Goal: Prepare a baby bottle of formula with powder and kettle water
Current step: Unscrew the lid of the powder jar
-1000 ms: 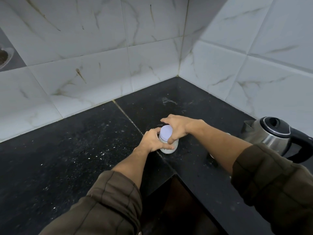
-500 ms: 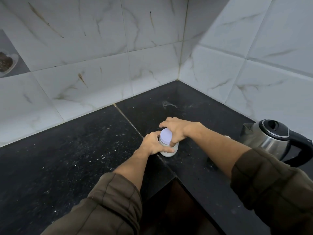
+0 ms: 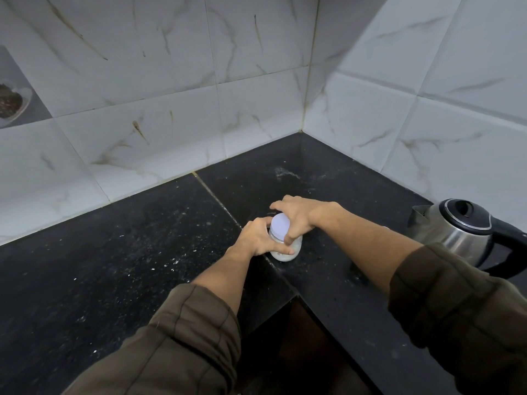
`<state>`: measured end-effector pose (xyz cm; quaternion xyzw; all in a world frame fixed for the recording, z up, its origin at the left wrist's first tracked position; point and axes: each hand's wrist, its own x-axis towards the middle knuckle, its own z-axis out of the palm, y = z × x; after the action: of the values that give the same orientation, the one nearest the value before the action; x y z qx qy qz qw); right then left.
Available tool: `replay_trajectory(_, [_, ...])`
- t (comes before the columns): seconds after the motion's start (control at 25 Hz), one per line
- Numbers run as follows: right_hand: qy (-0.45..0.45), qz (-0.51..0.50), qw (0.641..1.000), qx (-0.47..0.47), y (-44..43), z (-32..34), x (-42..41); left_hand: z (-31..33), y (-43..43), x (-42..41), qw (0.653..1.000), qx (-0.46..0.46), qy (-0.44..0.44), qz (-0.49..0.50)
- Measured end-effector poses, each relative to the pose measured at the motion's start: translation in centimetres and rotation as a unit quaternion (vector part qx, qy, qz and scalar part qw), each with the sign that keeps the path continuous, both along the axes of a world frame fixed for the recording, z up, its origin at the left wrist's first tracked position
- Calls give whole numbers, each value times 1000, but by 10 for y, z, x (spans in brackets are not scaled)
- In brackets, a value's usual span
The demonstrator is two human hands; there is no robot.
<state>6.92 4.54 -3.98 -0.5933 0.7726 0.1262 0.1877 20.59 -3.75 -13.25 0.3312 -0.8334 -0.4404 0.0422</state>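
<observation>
Black speckled stone counter (image 3: pixel 114 266) in an L shape, running into a far corner below white, grey-veined wall tiles (image 3: pixel 142 81). Near the middle of the view, upright on the counter just beside a seam (image 3: pixel 216 195) between two slabs: a small clear jar (image 3: pixel 297 244) with white powder (image 3: pixel 285 253) in its bottom, capped by a pale lilac lid (image 3: pixel 280 230). Left hand (image 3: pixel 256 238): curled round the left side of the jar below the lid, thumb across the near side, gripping the body. Right hand (image 3: pixel 298 213): arched over the lid from the right, thumb down the near edge, fingertips over the far edge, clasping the lid. Lid seated on the jar; tight or loosened, impossible to tell. Both forearms bare, olive-brown sleeves (image 3: pixel 194 337) ending near the elbows at the near edge of the view. At the right, well apart from the jar: a steel kettle (image 3: pixel 445 235), upright on the counter, black lid closed, black handle to the right, spout pointing left. Far left, in a grey recess (image 3: pixel 37 115) in the wall: a pale dish (image 3: pixel 17 104) with dark contents, partly cut off by the edge of the view. Scattered white specks on the left slab; a faint pale smear (image 3: pixel 285 173) on the far slab, between the jar and the corner. Dark gap under the counter's inner angle.
</observation>
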Motion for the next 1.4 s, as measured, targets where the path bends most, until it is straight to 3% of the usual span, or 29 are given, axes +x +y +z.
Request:
replay_trajectory(0.12, [30, -48, 998, -17, 2, 1, 1, 2, 1, 1, 1000, -1, 1, 3])
replay_trajectory(0.32, [-12, 29, 999, 8, 0, 8, 3, 1, 2, 0, 1000, -2, -5, 5])
replay_trajectory(0.64, [-22, -41, 999, -19, 2, 4, 5, 0, 1, 0, 1000, -8, -9, -4])
replay_trajectory(0.76, [-46, -34, 995, -83, 2, 18, 1, -1, 1, -2, 1000, -8, -12, -5])
replay_trajectory(0.88, [-83, -100, 976, -177, -4, 39, -14, 2, 1, 0, 1000, -6, -4, -17])
replay_trajectory(1.0, [-74, -157, 967, -188, -11, 40, -31, 8, 2, 7, 999, -9, -19, -24])
replay_trajectory(1.16, [-67, -178, 966, -173, -23, 21, -42, 12, -11, 19, 999, 7, -6, 49])
replay_trajectory(1.4, [-131, -141, 962, -191, -60, -7, -41, 9, -46, 20, 987, -94, 41, 127])
